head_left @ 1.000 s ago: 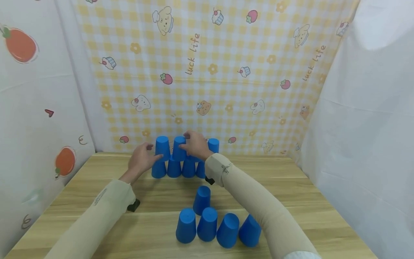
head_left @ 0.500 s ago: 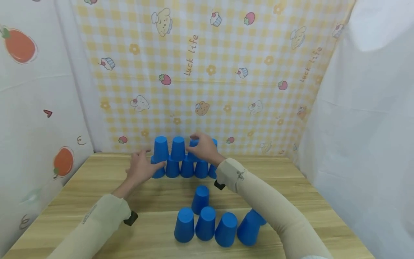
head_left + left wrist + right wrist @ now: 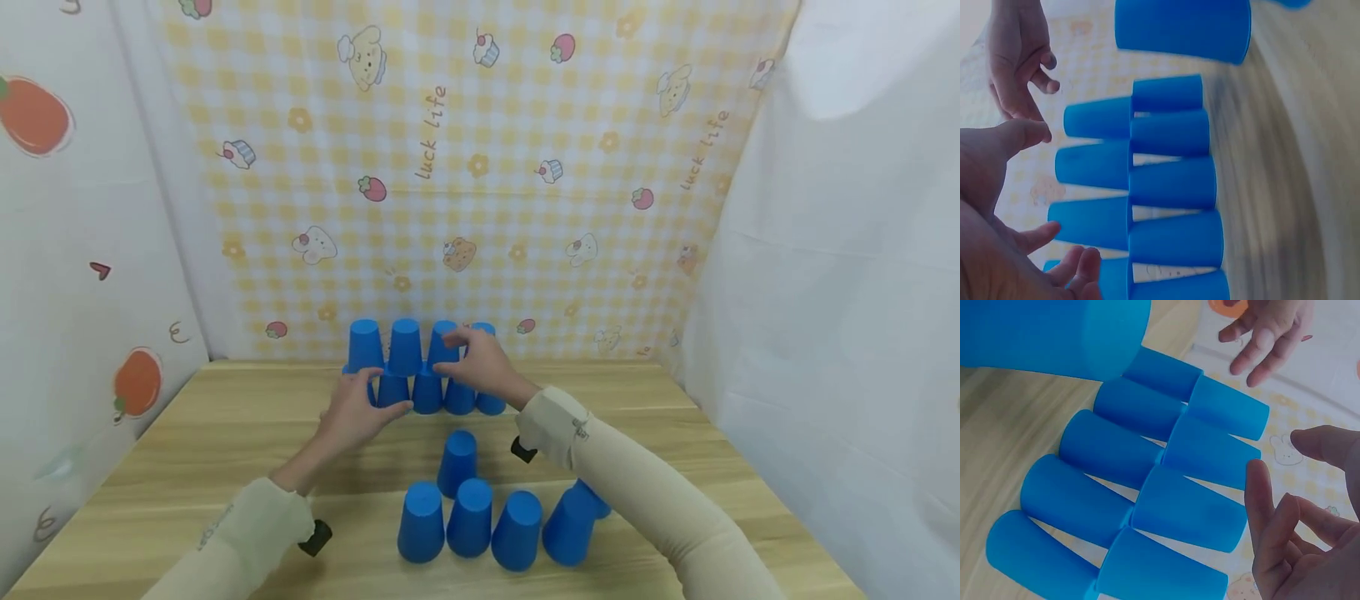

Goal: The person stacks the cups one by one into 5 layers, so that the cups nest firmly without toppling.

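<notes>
Upside-down blue cups stand in two tiers at the back of the table, a lower row (image 3: 427, 393) and an upper row (image 3: 406, 346) set over its gaps. My left hand (image 3: 354, 412) is in front of the left end of the lower row, thumb and fingers spread, holding nothing. It hides part of the leftmost lower cup. My right hand (image 3: 486, 367) is at the third upper cup (image 3: 442, 343), its thumb and forefinger parted. In the right wrist view, the right hand's fingers (image 3: 1260, 487) are bent beside the upper cups, with no cup between them.
Nearer on the wooden table (image 3: 360, 533) stands a front row of blue cups (image 3: 422, 525). Behind it is a single cup (image 3: 457, 465); another cup (image 3: 596, 500) is partly hidden by the right sleeve (image 3: 645, 475). A checked cloth (image 3: 480, 208) hangs close behind the tiers.
My left hand has come down from beside the first upper cup to in front of the lower row. My right hand has moved right, from the second upper cup to the third.
</notes>
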The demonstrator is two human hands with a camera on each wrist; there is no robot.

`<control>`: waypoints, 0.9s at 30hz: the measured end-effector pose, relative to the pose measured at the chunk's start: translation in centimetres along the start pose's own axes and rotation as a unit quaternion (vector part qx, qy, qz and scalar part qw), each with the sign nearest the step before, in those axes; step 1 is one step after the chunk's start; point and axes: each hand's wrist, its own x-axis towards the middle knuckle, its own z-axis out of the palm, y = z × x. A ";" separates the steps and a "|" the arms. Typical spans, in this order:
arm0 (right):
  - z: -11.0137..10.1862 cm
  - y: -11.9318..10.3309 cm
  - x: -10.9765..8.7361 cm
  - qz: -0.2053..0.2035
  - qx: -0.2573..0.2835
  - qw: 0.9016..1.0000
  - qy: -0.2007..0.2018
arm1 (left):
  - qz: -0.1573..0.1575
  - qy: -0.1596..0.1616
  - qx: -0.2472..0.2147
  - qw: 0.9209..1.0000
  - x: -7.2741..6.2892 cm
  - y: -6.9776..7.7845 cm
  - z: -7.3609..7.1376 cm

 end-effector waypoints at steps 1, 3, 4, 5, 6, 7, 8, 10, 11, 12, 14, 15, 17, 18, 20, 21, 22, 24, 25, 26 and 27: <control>-0.1 0.2 -0.2 0.000 -0.002 1.000 0.003 | 0.007 -0.010 -0.004 1.000 -0.2 0.1 0.2; -0.3 0.7 -0.7 0.003 0.002 1.000 0.002 | 0.022 -0.031 -0.015 0.999 -0.7 0.4 0.5; -0.5 0.9 -0.9 0.005 0.005 1.000 0.001 | 0.026 -0.041 -0.021 0.999 -1.0 0.5 0.7; -0.6 1.0 -1.0 0.005 0.004 1.000 0.000 | 0.028 -0.049 -0.027 0.998 -1.2 0.6 0.9; -0.8 1.2 -1.2 0.005 0.002 1.000 -0.001 | 0.031 -0.058 -0.034 0.997 -1.5 0.7 1.0; -1.1 1.4 -1.4 0.002 0.005 1.000 -0.003 | 0.030 -0.066 -0.040 0.997 -1.8 0.9 1.1; -1.3 1.5 -1.7 0.002 0.007 1.000 -0.006 | 0.031 -0.073 -0.043 0.996 -2.1 1.0 1.3; -1.7 1.9 -2.2 0.002 -0.001 1.000 -0.005 | 0.027 -0.088 -0.048 0.995 -2.6 1.4 1.7; -2.0 2.0 -2.5 0.003 0.000 1.000 -0.005 | 0.026 -0.095 -0.050 0.994 -2.9 1.6 1.9; -2.2 2.2 -2.9 0.007 0.006 1.000 -0.007 | 0.027 -0.103 -0.054 0.993 -3.1 1.8 2.1; -2.5 2.5 -3.5 0.013 0.013 1.000 -0.009 | 0.025 -0.114 -0.058 0.991 -3.5 2.1 2.5; -2.7 2.6 -3.8 0.015 0.014 1.000 -0.009 | 0.023 -0.118 -0.063 0.991 -3.7 2.2 2.7; -2.9 2.7 -4.4 0.015 0.028 0.999 -0.011 | 0.023 -0.122 -0.075 0.989 -3.9 2.3 3.0; -3.0 2.8 -4.6 0.015 0.029 0.999 -0.010 | 0.024 -0.122 -0.082 0.989 -3.9 2.2 3.2; -3.1 2.9 -5.2 0.013 0.028 1.000 -0.007 | 0.026 -0.122 -0.089 0.988 -4.0 2.0 3.6; -3.1 3.0 -5.5 0.011 0.028 1.000 -0.007 | 0.027 -0.122 -0.091 0.988 -4.0 1.8 3.7; -3.1 3.2 -5.7 0.011 0.029 0.999 -0.008 | 0.028 -0.122 -0.092 0.988 -3.9 1.7 3.9; -3.1 3.6 -6.1 0.010 0.029 0.999 -0.011 | 0.029 -0.123 -0.093 0.988 -3.9 1.6 4.2; -3.1 3.8 -6.3 0.007 0.032 0.999 -0.013 | 0.029 -0.124 -0.093 0.987 -3.9 1.6 4.3; -3.1 4.0 -6.5 0.003 0.036 0.999 -0.015 | 0.029 -0.125 -0.095 0.987 -3.9 1.7 4.4; -3.1 4.3 -6.7 0.000 0.041 0.999 -0.017 | 0.029 -0.128 -0.096 0.987 -3.9 1.9 4.5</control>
